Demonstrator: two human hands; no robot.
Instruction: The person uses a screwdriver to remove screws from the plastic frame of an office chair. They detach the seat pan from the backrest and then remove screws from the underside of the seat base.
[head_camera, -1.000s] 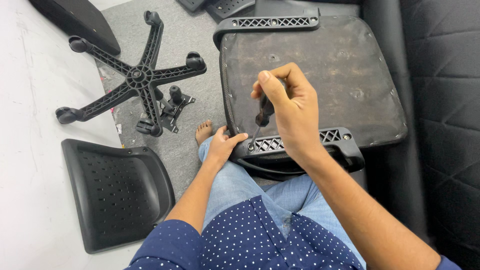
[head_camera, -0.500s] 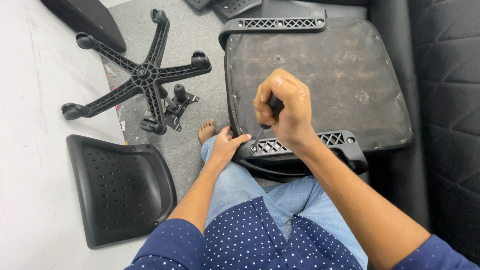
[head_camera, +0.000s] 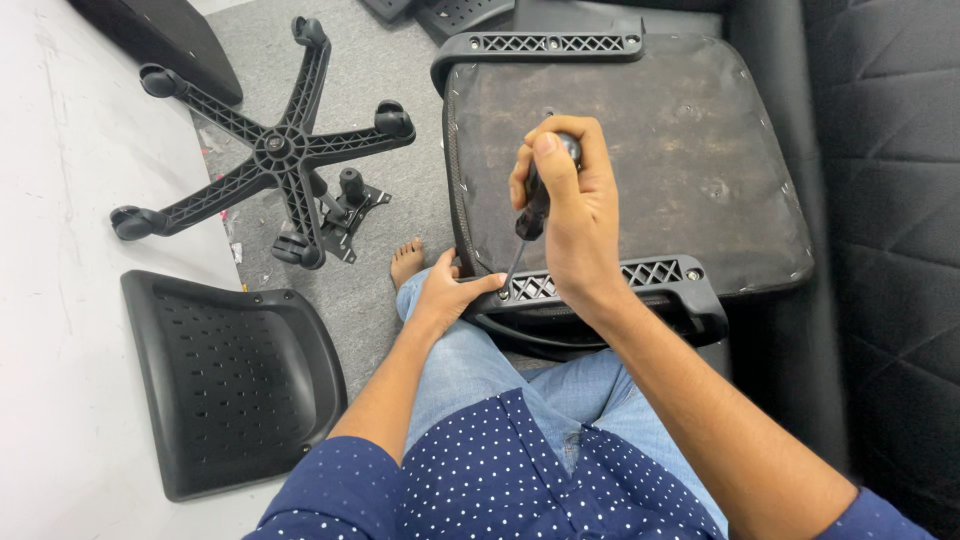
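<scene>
An upturned chair seat (head_camera: 650, 130) with a worn brown underside rests on my lap. My right hand (head_camera: 575, 215) grips a black-handled screwdriver (head_camera: 530, 215), its tip set at the left end of the near black armrest bracket (head_camera: 660, 285). My left hand (head_camera: 447, 292) holds the bracket's left corner, thumb on top. A second armrest bracket (head_camera: 540, 45) runs along the seat's far edge.
A black five-star wheeled base (head_camera: 275, 150) lies on the grey carpet at the upper left, with a metal seat mechanism (head_camera: 350, 205) beside it. A perforated black backrest shell (head_camera: 235, 380) lies at the lower left. Dark upholstery (head_camera: 890, 200) fills the right. My bare foot (head_camera: 407, 262) shows below the seat.
My right hand has turned on the screwdriver handle, from an open finger hold to a fist and back to a finger grip. The left hand stays on the bracket corner.
</scene>
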